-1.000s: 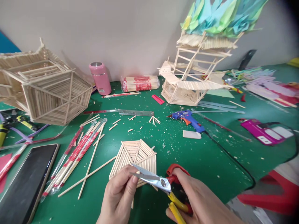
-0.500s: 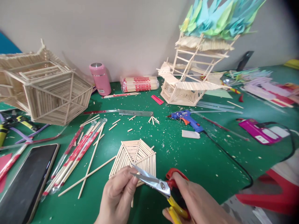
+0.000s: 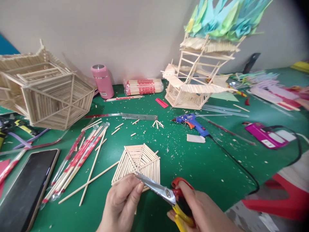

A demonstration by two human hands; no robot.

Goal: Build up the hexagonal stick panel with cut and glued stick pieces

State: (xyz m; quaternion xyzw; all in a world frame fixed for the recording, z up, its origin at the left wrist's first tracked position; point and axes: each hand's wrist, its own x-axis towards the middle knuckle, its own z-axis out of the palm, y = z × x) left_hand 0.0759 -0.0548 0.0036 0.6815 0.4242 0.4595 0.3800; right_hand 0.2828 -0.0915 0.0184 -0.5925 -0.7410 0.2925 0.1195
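Lower centre of frame: the left hand (image 3: 122, 206) pinched a thin wooden stick (image 3: 136, 211) in closed fingers, while the right hand (image 3: 205, 212) gripped the scissors (image 3: 166, 194), blades nearly shut at that stick. The flat hexagonal stick panel (image 3: 138, 161) lay on the green table (image 3: 193, 161) just above the hands, largely filled; trimming appeared unfinished, with loose sticks (image 3: 91, 167) lying to its left.

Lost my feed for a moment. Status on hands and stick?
Left hand pinching stick. Right hand closing scissors on it. Hexagon panel right behind blades.
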